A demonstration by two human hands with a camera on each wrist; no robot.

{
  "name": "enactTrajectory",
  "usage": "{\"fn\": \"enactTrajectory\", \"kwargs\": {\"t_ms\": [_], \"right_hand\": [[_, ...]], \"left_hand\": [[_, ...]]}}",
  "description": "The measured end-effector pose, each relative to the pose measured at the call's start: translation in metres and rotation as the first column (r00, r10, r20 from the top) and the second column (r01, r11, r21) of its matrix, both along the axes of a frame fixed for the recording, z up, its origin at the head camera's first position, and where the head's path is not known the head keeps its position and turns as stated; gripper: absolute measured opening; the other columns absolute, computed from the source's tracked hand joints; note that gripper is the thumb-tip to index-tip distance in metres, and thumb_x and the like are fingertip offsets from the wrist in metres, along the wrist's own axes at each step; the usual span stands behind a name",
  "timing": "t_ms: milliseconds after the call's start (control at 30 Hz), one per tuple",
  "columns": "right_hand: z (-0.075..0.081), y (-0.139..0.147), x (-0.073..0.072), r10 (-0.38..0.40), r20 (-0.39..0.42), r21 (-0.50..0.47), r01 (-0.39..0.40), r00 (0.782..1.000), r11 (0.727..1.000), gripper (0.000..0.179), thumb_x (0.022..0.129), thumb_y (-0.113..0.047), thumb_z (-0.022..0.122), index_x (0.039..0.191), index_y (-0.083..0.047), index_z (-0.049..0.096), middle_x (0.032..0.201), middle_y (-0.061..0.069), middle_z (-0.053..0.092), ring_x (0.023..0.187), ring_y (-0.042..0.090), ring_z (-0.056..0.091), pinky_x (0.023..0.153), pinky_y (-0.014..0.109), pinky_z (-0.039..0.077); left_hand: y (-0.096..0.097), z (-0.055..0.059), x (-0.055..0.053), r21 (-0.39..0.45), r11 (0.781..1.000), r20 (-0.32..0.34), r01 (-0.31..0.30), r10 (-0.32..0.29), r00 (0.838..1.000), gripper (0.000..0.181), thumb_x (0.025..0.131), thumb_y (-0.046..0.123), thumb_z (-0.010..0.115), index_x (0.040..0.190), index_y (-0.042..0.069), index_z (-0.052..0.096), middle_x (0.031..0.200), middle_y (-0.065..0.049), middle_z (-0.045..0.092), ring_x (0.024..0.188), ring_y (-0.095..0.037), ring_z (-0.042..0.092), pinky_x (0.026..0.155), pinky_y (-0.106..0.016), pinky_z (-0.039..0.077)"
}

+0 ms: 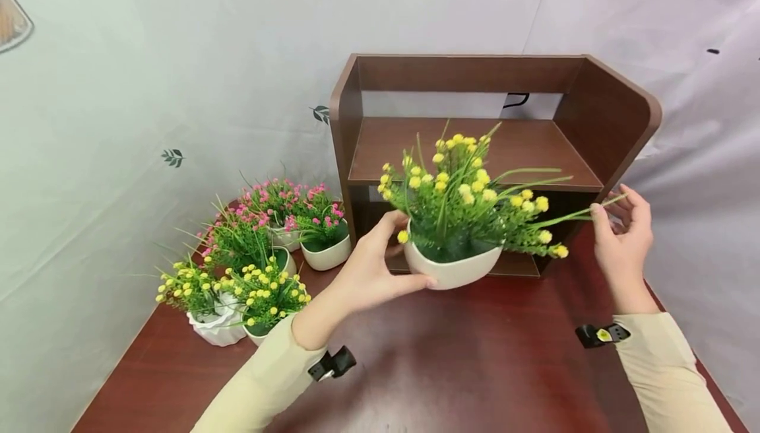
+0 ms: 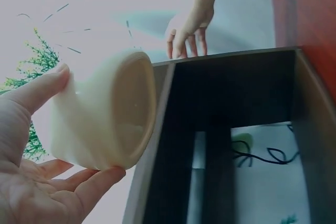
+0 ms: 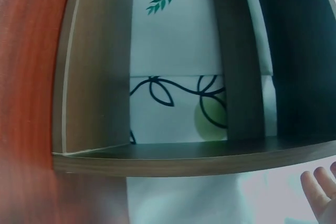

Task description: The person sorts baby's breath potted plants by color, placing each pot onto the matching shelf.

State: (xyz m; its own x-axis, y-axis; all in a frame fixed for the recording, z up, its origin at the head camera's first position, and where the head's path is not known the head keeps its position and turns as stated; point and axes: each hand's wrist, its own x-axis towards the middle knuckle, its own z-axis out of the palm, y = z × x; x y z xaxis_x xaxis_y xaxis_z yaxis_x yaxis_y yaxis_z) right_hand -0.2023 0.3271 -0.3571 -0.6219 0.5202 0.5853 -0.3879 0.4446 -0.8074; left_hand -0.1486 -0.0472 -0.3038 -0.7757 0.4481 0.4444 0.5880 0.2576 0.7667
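My left hand [image 1: 371, 268] grips a cream-white pot [image 1: 454, 273], thumb on the near side and fingers around the far side. Yellow flowers [image 1: 469, 189] and long green blades grow from it. The pot is held up in front of the brown shelf unit [image 1: 475, 149]; its underside [image 2: 135, 111] shows in the left wrist view. My right hand [image 1: 625, 241] is raised beside the shelf's right side, fingers loosely bent. One long blade overlaps its thumb and fingers in the head view. Fingertips [image 3: 315, 190] of that hand show at the right wrist view's lower right corner.
At the left of the red-brown table [image 1: 445, 354] stand several pots with pink flowers [image 1: 323, 215] and yellow flowers [image 1: 267, 294], one in a white ribbed pot [image 1: 218, 321]. A pale printed wall covering [image 1: 148, 76] hangs behind.
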Motion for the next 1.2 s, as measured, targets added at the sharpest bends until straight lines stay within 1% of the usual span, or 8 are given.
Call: {"fn": "enactTrajectory", "kwargs": {"t_ms": [200,367,567,667,867,933,1067,1200], "right_hand": [[0.017,-0.002,0.001,-0.055,0.031,0.01,0.055,0.998,0.998,0.043,0.088,-0.014,0.063,0.13,-0.014,0.053,0.101,-0.022,0.055,0.089,-0.009,0.056,0.072,0.01,0.041],[0.028,-0.001,-0.001,-0.076,0.052,-0.002,0.076,0.996,0.997,0.043,0.086,-0.016,0.067,0.127,-0.018,0.055,0.098,-0.021,0.058,0.086,-0.008,0.057,0.071,0.009,0.042],[0.036,0.001,-0.005,-0.06,0.064,0.005,0.06,0.996,0.998,0.043,0.085,-0.015,0.069,0.127,-0.016,0.057,0.098,-0.022,0.058,0.085,-0.007,0.057,0.07,0.008,0.043],[0.037,-0.001,-0.008,-0.061,0.066,0.017,0.06,0.996,0.998,0.042,0.085,-0.014,0.069,0.125,-0.015,0.057,0.097,-0.024,0.058,0.081,-0.007,0.056,0.069,0.008,0.043],[0.036,-0.006,-0.013,-0.047,0.073,0.034,0.044,0.996,0.998,0.039,0.086,-0.013,0.068,0.124,-0.013,0.059,0.095,-0.023,0.056,0.076,-0.006,0.054,0.066,0.008,0.044],[0.036,-0.006,-0.013,-0.039,0.074,0.029,0.037,0.997,0.999,0.035,0.088,-0.013,0.066,0.122,-0.013,0.06,0.093,-0.021,0.056,0.072,-0.006,0.054,0.061,0.008,0.045],[0.039,-0.003,-0.013,-0.024,0.091,0.004,0.024,0.996,1.0,0.029,0.091,-0.012,0.062,0.119,-0.017,0.058,0.089,-0.017,0.055,0.063,-0.006,0.054,0.051,0.006,0.043],[0.042,0.0,-0.012,-0.033,0.1,0.004,0.033,0.994,0.999,0.028,0.09,-0.011,0.063,0.116,-0.02,0.059,0.087,-0.016,0.054,0.062,-0.007,0.054,0.05,0.006,0.044]], "left_hand": [[0.013,0.022,-0.014,-0.05,0.999,0.009,-0.015,0.016,1.0,0.086,0.07,0.018,0.085,0.138,0.004,0.036,0.138,-0.012,0.045,0.13,-0.018,0.043,0.096,-0.028,0.048],[0.023,0.035,-0.027,-0.061,0.998,0.007,-0.026,0.027,1.0,0.089,0.072,0.021,0.084,0.142,0.005,0.033,0.142,-0.011,0.042,0.13,-0.017,0.043,0.098,-0.029,0.047],[0.038,0.047,-0.045,-0.047,0.999,0.007,-0.015,0.015,1.0,0.089,0.074,0.024,0.082,0.144,0.008,0.03,0.14,-0.009,0.044,0.126,-0.016,0.046,0.097,-0.028,0.048],[0.045,0.052,-0.054,-0.032,0.999,0.031,-0.002,0.002,1.0,0.089,0.074,0.024,0.082,0.144,0.009,0.03,0.137,-0.009,0.046,0.122,-0.016,0.05,0.096,-0.027,0.048],[0.058,0.057,-0.069,0.053,0.998,0.131,0.014,-0.021,0.991,0.086,0.073,0.022,0.083,0.143,0.013,0.032,0.133,-0.007,0.049,0.118,-0.013,0.051,0.094,-0.027,0.049],[0.064,0.06,-0.075,0.075,0.997,0.142,0.019,-0.03,0.989,0.087,0.073,0.021,0.083,0.143,0.013,0.031,0.133,-0.008,0.048,0.118,-0.013,0.05,0.093,-0.026,0.05],[0.075,0.064,-0.087,0.087,0.996,0.127,0.012,-0.023,0.992,0.088,0.072,0.021,0.083,0.143,0.011,0.032,0.132,-0.009,0.049,0.118,-0.014,0.05,0.092,-0.025,0.05],[0.085,0.068,-0.102,0.091,0.996,0.162,-0.005,-0.01,0.987,0.087,0.073,0.024,0.082,0.143,0.012,0.033,0.132,-0.007,0.05,0.119,-0.013,0.05,0.091,-0.024,0.05]]}}
